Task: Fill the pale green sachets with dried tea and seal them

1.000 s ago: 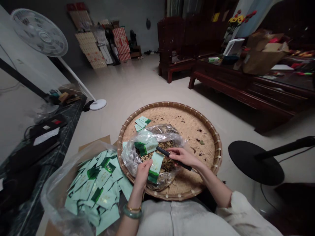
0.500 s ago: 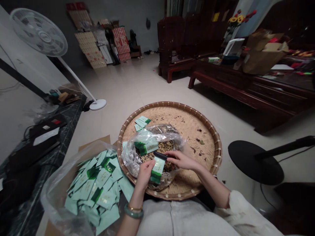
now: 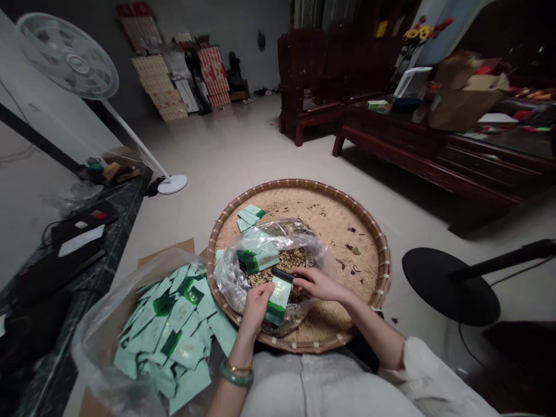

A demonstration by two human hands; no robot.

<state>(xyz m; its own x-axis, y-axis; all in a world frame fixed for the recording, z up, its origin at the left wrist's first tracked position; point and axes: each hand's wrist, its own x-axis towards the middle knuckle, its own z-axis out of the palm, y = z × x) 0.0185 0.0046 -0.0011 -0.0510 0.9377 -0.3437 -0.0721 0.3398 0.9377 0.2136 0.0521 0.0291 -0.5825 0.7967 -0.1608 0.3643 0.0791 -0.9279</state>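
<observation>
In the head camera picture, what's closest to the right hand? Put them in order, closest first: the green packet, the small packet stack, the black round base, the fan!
1. Green packet: just left of the right hand, held by the left hand.
2. Small packet stack: up left, on the woven tray.
3. Black round base: off to the right.
4. Fan: far up left.

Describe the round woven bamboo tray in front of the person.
The shallow round bamboo tray is woven of pale strips, with a darker lashed rim. It lies flat, its near edge by the person's white clothes. Dark flecks dot its surface, and it bears a clear plastic bag and a small stack of green sachets.
</observation>
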